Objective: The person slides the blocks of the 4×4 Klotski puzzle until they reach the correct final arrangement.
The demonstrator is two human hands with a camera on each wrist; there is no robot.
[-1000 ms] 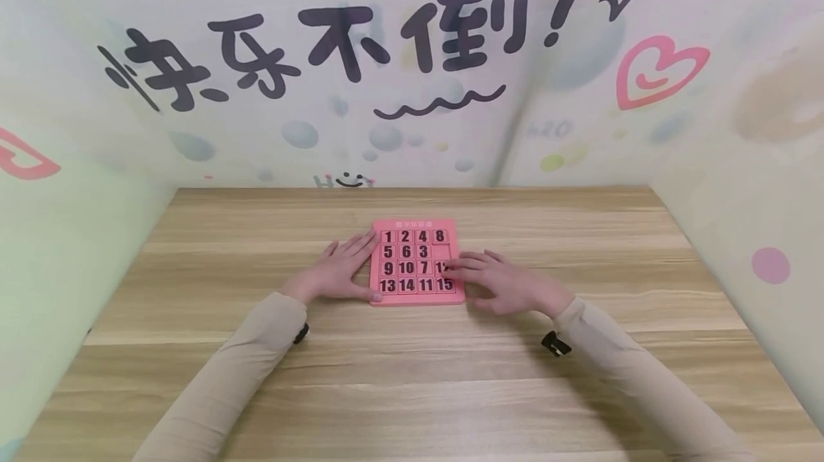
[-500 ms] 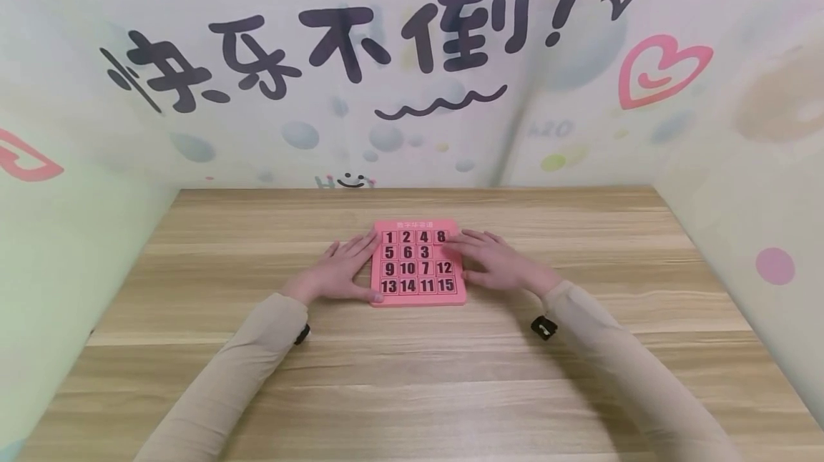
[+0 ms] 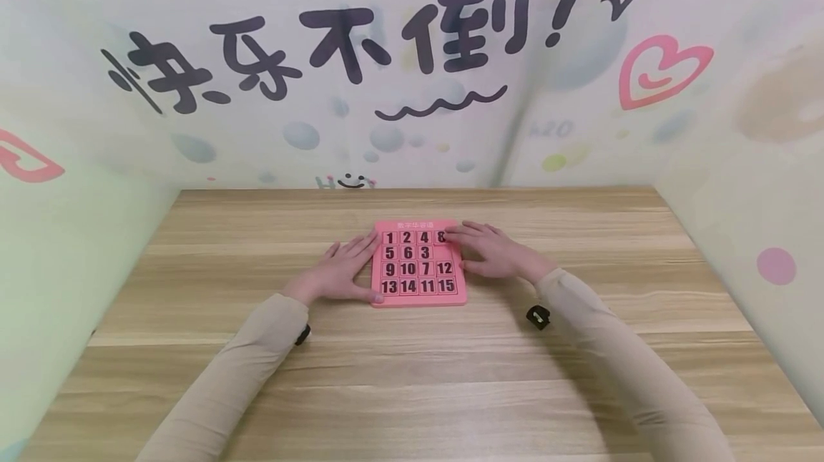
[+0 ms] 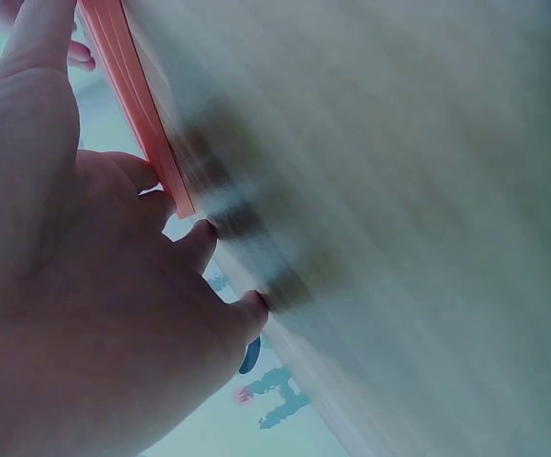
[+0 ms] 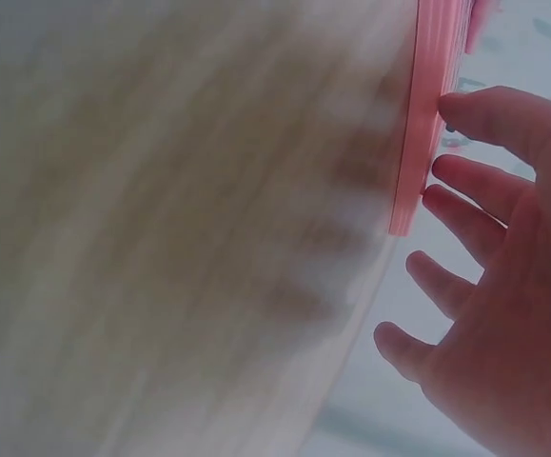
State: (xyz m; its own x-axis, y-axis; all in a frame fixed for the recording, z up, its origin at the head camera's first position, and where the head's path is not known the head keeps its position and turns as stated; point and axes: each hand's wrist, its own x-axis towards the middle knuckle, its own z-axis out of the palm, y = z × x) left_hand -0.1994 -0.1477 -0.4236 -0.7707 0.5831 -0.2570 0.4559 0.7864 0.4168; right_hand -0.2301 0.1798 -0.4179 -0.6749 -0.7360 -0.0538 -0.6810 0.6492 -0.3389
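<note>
A pink number slide puzzle (image 3: 418,300) lies flat on the table, with black-numbered tiles in four rows. Its vacant slot is in the second row, right column, between tile 8 (image 3: 440,238) and tile 12 (image 3: 445,268). My left hand (image 3: 337,272) rests along the puzzle's left side, fingers extended at the upper edge and thumb at the lower corner. At the upper right, my right hand (image 3: 496,253) reaches over the rim with extended fingers, fingertips at tile 8 and partly covering it. In the right wrist view, the thumb is close against the puzzle's side (image 5: 418,124).
The wood-grain table (image 3: 386,390) extends around the puzzle on all sides. Behind it stands a printed wall (image 3: 257,140) with dark lettering. Pale side walls border the table. Each wrist carries a small black device, including one (image 3: 538,317) under the right sleeve.
My right hand has moved up the puzzle's right side, from tile 12 to tile 8. The left hand stays in place, and the tiles keep the same arrangement.
</note>
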